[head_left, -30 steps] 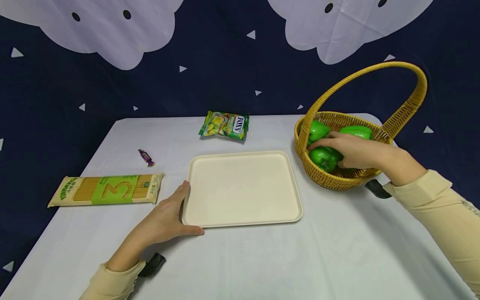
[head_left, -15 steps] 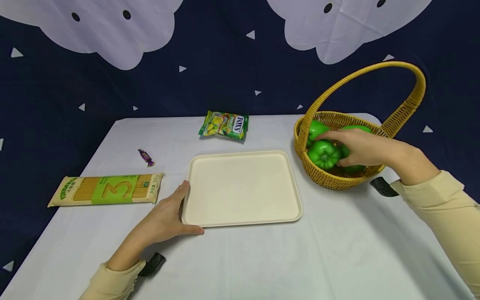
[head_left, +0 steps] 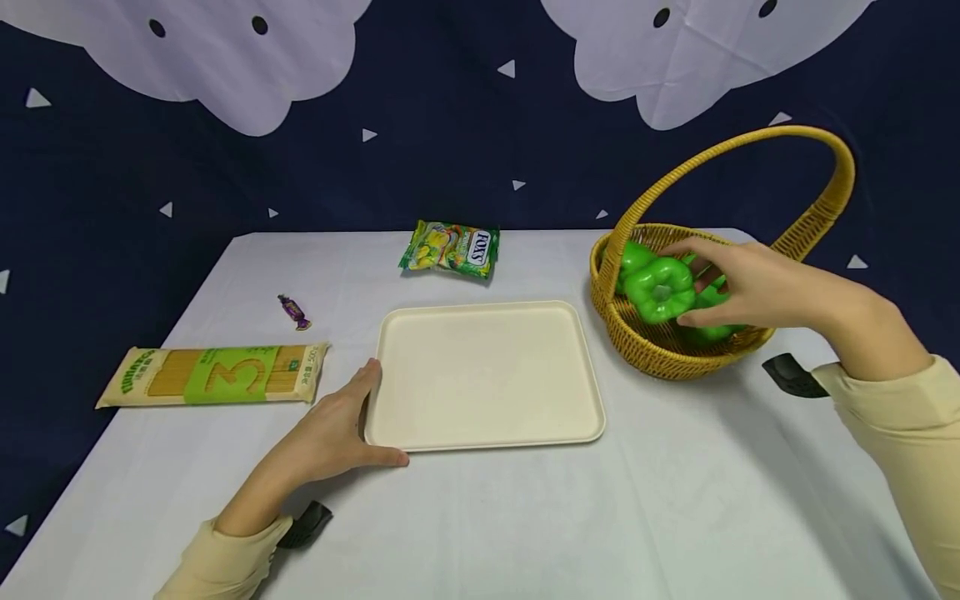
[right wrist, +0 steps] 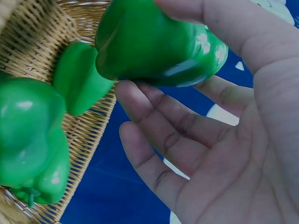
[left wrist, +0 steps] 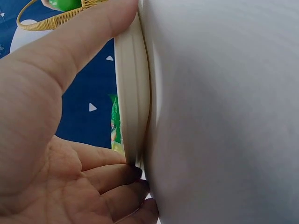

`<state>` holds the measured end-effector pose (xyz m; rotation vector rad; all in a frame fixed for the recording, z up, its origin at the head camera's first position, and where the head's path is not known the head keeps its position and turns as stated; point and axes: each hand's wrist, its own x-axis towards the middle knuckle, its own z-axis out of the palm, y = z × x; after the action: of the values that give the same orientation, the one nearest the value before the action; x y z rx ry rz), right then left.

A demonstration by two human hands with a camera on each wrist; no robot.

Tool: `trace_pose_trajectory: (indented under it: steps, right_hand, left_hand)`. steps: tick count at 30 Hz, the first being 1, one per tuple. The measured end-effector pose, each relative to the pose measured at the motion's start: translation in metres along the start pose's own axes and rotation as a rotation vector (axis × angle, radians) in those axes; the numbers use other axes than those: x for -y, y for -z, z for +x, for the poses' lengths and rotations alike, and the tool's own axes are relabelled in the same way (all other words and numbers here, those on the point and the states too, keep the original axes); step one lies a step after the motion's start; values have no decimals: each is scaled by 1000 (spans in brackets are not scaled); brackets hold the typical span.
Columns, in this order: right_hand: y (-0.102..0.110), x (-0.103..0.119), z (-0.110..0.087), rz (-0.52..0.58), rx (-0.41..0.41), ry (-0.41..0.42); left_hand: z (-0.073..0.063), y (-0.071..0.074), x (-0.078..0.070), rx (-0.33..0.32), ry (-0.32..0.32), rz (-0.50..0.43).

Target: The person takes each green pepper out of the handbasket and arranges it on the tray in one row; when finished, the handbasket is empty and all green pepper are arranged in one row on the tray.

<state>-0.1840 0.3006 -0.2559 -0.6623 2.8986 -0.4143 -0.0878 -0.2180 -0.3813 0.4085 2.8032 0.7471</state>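
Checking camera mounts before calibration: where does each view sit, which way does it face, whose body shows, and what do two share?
Head: on the person's head, facing forward and down at the white table; left hand, right hand and both cream sleeves show.
Left wrist: on that wrist, looking past the palm at the cream tray's edge; left thumb and fingers show.
Right wrist: on that wrist, looking at the held green bell pepper; right palm, thumb and fingers show.
Shared by head and right wrist: that pepper and the wicker basket.
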Motion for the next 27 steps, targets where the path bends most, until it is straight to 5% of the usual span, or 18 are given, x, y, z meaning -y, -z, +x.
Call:
trace_pose_trajectory:
  steps: [27]
  right_hand:
    - [7,40,-5,83,-135,66]
  left_hand:
    - [-2,2,2,-3,-13,-28]
